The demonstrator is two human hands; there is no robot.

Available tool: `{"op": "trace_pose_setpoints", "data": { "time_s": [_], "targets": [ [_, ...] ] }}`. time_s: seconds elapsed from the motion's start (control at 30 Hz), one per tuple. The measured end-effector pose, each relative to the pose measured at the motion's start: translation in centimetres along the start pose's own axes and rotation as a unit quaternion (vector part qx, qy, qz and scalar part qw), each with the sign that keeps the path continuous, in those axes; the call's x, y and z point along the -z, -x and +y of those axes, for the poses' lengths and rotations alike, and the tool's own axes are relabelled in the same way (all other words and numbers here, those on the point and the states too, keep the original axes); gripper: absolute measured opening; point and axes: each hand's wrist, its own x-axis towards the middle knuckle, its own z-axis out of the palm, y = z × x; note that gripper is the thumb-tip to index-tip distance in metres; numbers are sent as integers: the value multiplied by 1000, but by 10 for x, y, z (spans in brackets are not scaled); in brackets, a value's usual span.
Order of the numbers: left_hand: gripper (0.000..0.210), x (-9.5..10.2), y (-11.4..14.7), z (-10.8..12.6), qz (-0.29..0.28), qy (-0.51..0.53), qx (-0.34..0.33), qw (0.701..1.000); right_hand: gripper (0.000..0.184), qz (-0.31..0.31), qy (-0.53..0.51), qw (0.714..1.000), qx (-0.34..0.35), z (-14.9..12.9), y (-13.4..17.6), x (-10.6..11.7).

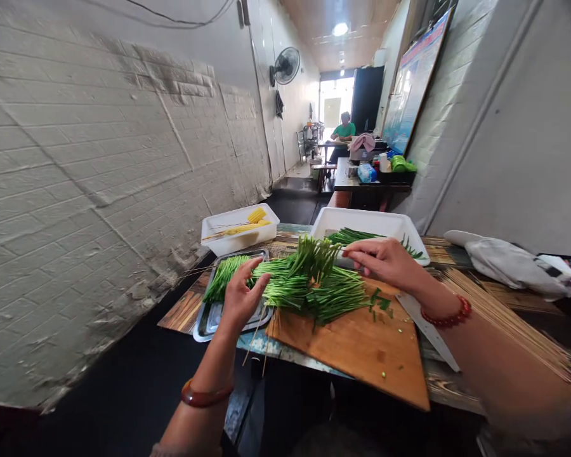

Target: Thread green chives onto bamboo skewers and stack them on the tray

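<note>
Stalks (315,263) in green bunches, just beside pinched right grip (385,259), near wide left grip (240,295)

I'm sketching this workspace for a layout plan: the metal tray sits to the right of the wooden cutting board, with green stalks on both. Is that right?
Not quite: the head view shows the metal tray to the left of the wooden cutting board. There are indeed green stalks on both.
</note>
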Motion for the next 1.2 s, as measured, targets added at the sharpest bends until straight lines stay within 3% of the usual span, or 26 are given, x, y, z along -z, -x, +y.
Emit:
{"op": "trace_pose_setpoints", "data": {
  "time_s": [0.07, 0.17, 0.3, 0.5, 0.7, 0.8, 0.97, 1.2],
  "targets": [
    [54, -3, 0, 36, -88, 102, -15, 991, 31, 0, -51, 998, -22, -3, 22, -1],
    [67, -18, 5, 78, -213, 268, 11, 939, 32, -12, -87, 995, -47, -4, 50, -4],
    [47, -54, 16, 95, -332, 371, 110, 860, 30, -17, -93, 993, -66, 5, 75, -3],
    [28, -100, 29, 93, -359, 395, 194, 823, 27, -19, -110, 987, -113, 30, 98, 0],
    [31, -124, 33, 100, -399, 372, 176, 820, 22, 11, -42, 995, -89, 40, 111, 0],
    [30, -132, 33, 99, -393, 357, 166, 831, 27, 24, -26, 997, -71, 44, 114, 0],
    [27, -138, 34, 95, -374, 333, 174, 848, 32, -5, -134, 980, -148, 50, 115, -5],
    [29, -137, 38, 99, -388, 350, 210, 826, 24, 5, -152, 974, -166, 55, 116, -18]
  ]
}}
